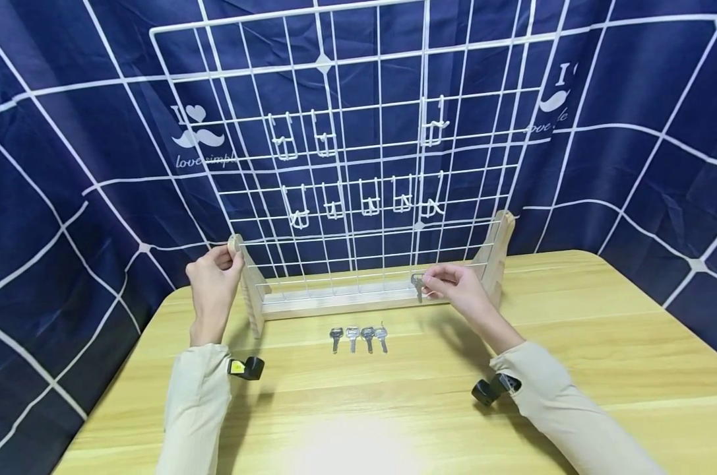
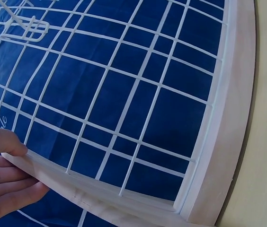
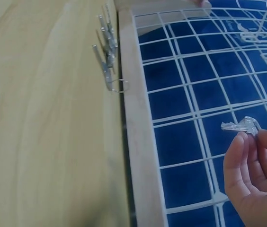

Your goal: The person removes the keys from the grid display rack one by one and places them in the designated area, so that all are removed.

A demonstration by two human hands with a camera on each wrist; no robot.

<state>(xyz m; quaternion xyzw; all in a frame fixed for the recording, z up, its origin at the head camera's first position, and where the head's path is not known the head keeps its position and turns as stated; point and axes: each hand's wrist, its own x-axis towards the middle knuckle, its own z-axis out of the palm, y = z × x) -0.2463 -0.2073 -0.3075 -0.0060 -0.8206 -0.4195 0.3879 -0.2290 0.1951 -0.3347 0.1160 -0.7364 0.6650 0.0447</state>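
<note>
My left hand (image 1: 212, 290) grips the top of the left wooden upright (image 1: 248, 293) of the grid stand, thumb on one side and fingers on the other in the left wrist view. In my right hand (image 1: 460, 290), a silver key (image 1: 417, 285) is pinched between thumb and fingertips, held before the lower right of the white wire grid (image 1: 358, 254). The right wrist view shows that key (image 3: 240, 126) with its toothed blade pointing away from the fingers. On the table, several more keys (image 1: 352, 338) lie in a row in front of the stand; one has a thin ring.
White wire hooks (image 1: 370, 198) hang on the grid in two rows. The stand's wooden base bar (image 1: 334, 303) runs across the wooden table (image 1: 334, 389). Behind everything, a dark blue cloth (image 1: 97, 145) with white lines hangs, and its sides flank the table.
</note>
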